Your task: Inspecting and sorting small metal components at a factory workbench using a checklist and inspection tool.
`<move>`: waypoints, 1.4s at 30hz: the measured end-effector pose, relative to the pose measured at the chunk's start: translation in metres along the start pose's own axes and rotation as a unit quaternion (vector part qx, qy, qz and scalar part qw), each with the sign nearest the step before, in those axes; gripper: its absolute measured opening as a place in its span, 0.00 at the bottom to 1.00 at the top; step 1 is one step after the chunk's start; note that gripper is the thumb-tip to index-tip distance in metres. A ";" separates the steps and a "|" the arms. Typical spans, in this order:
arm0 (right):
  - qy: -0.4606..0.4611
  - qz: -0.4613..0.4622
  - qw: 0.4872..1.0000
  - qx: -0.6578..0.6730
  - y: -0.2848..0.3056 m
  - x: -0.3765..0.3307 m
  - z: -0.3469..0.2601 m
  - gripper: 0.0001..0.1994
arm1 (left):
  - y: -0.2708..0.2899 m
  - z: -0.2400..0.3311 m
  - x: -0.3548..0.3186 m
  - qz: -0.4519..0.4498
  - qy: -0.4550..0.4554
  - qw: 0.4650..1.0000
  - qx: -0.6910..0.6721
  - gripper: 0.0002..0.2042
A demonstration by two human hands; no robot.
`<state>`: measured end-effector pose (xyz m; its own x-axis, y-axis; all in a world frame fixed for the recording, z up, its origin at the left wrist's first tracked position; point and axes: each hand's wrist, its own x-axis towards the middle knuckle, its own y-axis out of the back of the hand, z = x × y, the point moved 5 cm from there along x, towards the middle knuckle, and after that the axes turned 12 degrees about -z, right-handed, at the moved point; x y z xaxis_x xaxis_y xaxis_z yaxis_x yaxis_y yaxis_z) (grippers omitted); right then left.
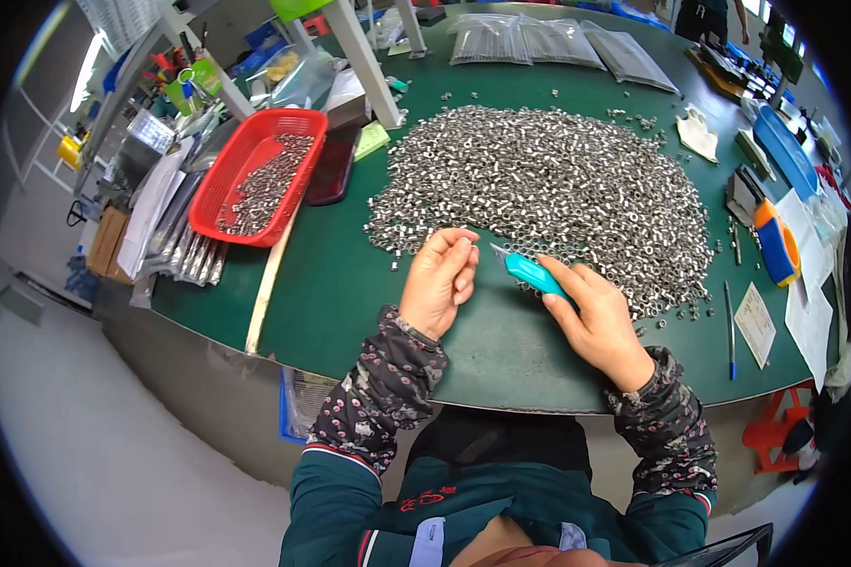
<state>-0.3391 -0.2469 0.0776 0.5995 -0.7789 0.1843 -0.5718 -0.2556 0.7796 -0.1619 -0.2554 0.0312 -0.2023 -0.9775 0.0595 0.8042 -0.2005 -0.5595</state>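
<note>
My right hand [600, 317] is wrapped round a teal utility knife [535, 274]. Its pointed blade [498, 251] is out and aims left at my other hand, a small gap from the fingertips. My left hand [440, 282] is closed in a pinch, thumb against index finger; whatever sits between the tips is too small to make out. Just beyond both hands spreads a large heap of small silvery metal rings [548, 180] on the green tabletop [511, 364]. Some loose rings lie along the heap's near edge, partly behind my right hand and the knife.
On the left stands a red plastic basket [203, 203] with more metal parts in it, beside a wooden strip [272, 283] and a dark phone-like case [333, 170]. Filled plastic bags [529, 42] lie at the back. A blue pen [731, 331], paper tag [755, 323] and orange-blue tape dispenser [775, 244] are right.
</note>
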 end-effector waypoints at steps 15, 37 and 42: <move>0.026 -0.004 1.000 -0.005 -0.006 0.000 -0.007 0.17 | -0.002 -0.005 -0.001 -0.024 0.008 0.999 -0.040 0.05; 0.059 0.041 0.986 -0.150 -0.003 -0.001 -0.010 0.20 | 0.002 -0.007 -0.004 0.022 0.041 0.998 0.050 0.06; 0.081 0.052 0.982 -0.162 -0.002 -0.002 -0.013 0.20 | 0.003 -0.007 -0.004 0.021 0.040 0.997 0.054 0.06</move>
<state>-0.3317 -0.2378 0.0830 0.6428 -0.6834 0.3460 -0.4426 0.0373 0.8960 -0.1628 -0.2520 0.0234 -0.2083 -0.9776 -0.0307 0.8678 -0.1703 -0.4668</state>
